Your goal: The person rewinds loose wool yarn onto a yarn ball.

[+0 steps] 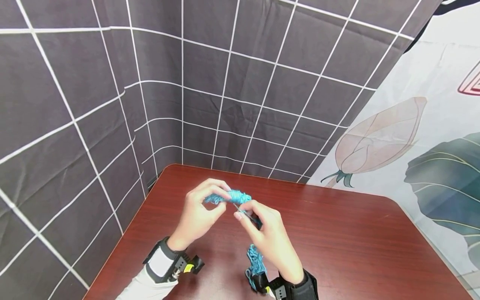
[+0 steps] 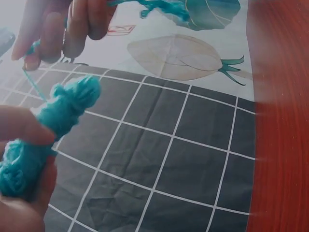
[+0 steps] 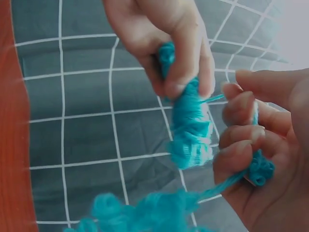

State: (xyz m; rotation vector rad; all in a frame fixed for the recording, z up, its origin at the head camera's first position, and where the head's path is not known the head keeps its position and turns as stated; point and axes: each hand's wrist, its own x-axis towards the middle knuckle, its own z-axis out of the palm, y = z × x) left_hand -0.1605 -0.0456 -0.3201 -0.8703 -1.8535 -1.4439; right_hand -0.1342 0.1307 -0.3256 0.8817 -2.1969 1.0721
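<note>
A turquoise yarn bundle [image 1: 239,196], wound into a long roll, is held by my left hand [image 1: 200,210] between thumb and fingers. In the left wrist view both ends of the bundle [image 2: 63,113] stick out past the fingers. A thin strand [image 3: 212,99] runs from it to my right hand [image 1: 273,237], which pinches the strand between thumb and index finger. The other right fingers curl around a small clump of the same yarn [image 3: 261,168]. Below that hand hangs a loose yarn tangle [image 1: 256,260], blurred in the right wrist view and linked to the clump by a strand.
Under both hands is a reddish-brown wooden table [image 1: 345,241]. A dark grey cloth with white grid lines [image 1: 247,104] hangs behind and to the left. To the right hangs a white cloth with a leaf and bud print [image 1: 378,146]. Each wrist wears a strapped camera.
</note>
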